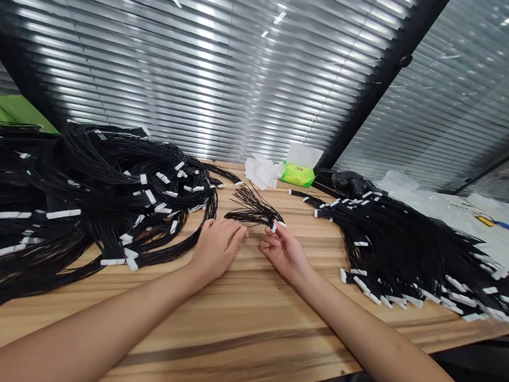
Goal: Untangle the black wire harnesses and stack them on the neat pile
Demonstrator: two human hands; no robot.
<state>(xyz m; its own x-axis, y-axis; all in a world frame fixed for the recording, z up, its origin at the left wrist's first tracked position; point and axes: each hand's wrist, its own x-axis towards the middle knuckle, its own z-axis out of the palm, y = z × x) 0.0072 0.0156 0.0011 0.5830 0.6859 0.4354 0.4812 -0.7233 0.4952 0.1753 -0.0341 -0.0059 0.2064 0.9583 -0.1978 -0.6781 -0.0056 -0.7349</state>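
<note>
A fanned bundle of thin black wires point(252, 208) with white connectors point(278, 225) at its near end is in front of me, over the table. My right hand point(288, 254) pinches the connector end between thumb and fingers, palm turned up. Just left of the bundle is my left hand point(220, 245), back upward, fingers curled and pressed together beside the wires. What its fingertips hold, if anything, is hidden.
A big heap of black cables with white connectors point(115, 185) covers the left of the wooden table point(232, 341). On the right lies a flatter pile of similar cables point(402, 243). Crumpled tissue point(262, 171) and a green tissue pack point(297, 174) stand at the back, before the blinds.
</note>
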